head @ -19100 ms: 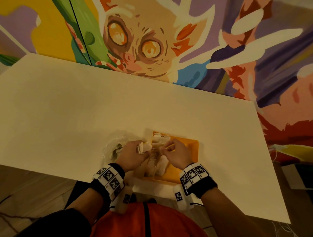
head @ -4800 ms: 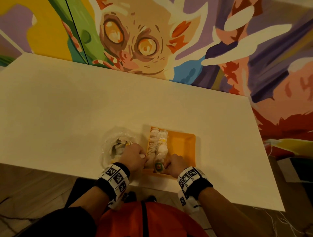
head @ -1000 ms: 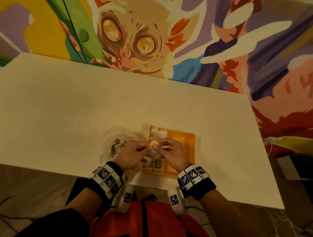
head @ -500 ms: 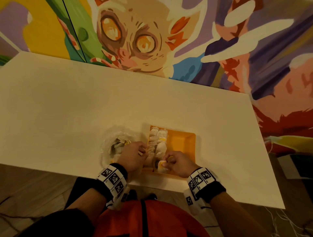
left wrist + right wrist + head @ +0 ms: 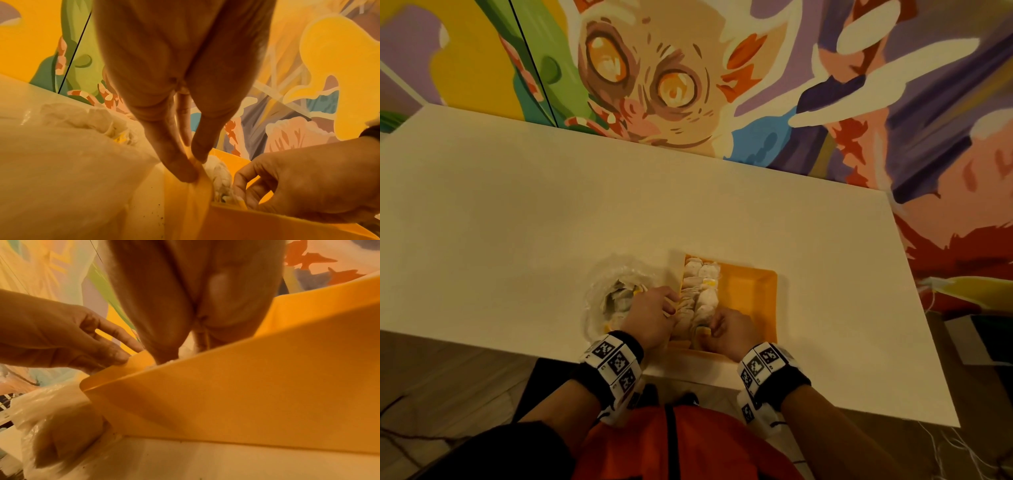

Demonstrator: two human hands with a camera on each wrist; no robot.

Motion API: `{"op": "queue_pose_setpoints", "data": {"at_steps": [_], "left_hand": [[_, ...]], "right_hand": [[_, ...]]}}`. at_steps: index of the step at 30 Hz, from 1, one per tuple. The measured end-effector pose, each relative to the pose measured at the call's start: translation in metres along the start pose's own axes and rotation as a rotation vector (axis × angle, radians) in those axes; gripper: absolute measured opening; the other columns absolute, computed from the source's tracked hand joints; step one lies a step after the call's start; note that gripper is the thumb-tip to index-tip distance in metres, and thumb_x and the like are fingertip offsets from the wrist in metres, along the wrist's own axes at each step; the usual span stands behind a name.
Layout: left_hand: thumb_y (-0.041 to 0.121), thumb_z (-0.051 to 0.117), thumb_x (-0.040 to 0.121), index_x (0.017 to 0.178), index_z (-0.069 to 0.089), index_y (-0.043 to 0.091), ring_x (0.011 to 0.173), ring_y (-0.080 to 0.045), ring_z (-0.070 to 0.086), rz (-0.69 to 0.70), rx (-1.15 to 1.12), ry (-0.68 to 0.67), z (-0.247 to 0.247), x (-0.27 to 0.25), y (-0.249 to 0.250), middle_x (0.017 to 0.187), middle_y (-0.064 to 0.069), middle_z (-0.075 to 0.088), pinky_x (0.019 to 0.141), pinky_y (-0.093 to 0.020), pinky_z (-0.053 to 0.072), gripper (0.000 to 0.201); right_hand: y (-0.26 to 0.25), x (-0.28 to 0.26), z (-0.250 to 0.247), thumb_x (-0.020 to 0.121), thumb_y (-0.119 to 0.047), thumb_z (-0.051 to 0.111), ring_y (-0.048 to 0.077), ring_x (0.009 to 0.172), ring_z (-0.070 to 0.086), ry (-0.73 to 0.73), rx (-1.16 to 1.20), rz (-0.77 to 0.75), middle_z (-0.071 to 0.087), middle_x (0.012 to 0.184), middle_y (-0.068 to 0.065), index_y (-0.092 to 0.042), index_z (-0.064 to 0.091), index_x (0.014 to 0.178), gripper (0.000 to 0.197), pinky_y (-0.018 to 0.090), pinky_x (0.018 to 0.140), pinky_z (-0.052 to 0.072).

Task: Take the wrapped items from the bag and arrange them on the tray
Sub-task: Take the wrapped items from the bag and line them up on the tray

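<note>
An orange tray lies on the white table, with several white wrapped items in two rows along its left side. A clear plastic bag holding more wrapped items sits just left of the tray. My left hand pinches the tray's left rim between thumb and fingers, which the right wrist view also shows. My right hand is inside the tray at the near end of the rows. Its curled fingers hold a wrapped item with a yellow end. The tray's near wall hides the right fingertips.
The tray's right half is bare orange. The table's near edge runs just below the tray. A painted mural wall rises behind the table's far edge. The bag bulges against the tray's near left corner.
A second ago both hands held a wrapped item above the tray. The right hand has since lowered it to the near end of the rows, and the left hand has moved to the tray's left rim.
</note>
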State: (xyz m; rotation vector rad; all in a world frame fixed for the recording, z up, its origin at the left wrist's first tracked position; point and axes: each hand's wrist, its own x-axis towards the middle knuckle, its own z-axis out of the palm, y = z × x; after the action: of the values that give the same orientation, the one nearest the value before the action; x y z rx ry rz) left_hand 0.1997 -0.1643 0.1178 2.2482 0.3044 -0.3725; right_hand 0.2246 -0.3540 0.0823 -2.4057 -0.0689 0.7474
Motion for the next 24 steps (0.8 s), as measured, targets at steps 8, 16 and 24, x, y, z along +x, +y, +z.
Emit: {"op": "queue_pose_setpoints", "data": {"at_steps": [8, 16, 24], "left_hand": [[0.008, 0.071, 0.083, 0.110, 0.063, 0.017, 0.073, -0.005, 0.058, -0.029, -0.034, 0.012, 0.004, -0.001, 0.000, 0.090, 0.003, 0.065, 0.056, -0.007, 0.040, 0.029], [0.010, 0.071, 0.084, 0.108, 0.064, 0.015, 0.069, 0.002, 0.054, -0.021, -0.049, 0.036, 0.007, 0.000, -0.003, 0.091, 0.003, 0.065, 0.051, -0.005, 0.038, 0.026], [0.016, 0.072, 0.082, 0.090, 0.073, 0.019, 0.072, -0.001, 0.064, 0.024, -0.093, 0.239, -0.024, -0.005, -0.019, 0.083, 0.008, 0.071, 0.059, -0.004, 0.044, 0.008]], "right_hand": [[-0.003, 0.008, 0.005, 0.075, -0.036, 0.076, 0.014, 0.070, 0.061, 0.012, -0.098, 0.096, 0.064, 0.072, -0.001, -0.016, 0.062, 0.076, 0.024, 0.015, 0.049, 0.037], [-0.006, 0.006, 0.007, 0.072, -0.041, 0.079, 0.017, 0.076, 0.065, -0.015, -0.016, 0.098, 0.067, 0.076, 0.000, -0.016, 0.061, 0.083, 0.033, 0.023, 0.059, 0.047], [-0.004, 0.005, -0.011, 0.069, -0.030, 0.086, 0.024, 0.090, 0.068, -0.073, 0.187, 0.204, 0.065, 0.101, 0.003, -0.019, 0.052, 0.114, 0.057, 0.043, 0.081, 0.058]]}}
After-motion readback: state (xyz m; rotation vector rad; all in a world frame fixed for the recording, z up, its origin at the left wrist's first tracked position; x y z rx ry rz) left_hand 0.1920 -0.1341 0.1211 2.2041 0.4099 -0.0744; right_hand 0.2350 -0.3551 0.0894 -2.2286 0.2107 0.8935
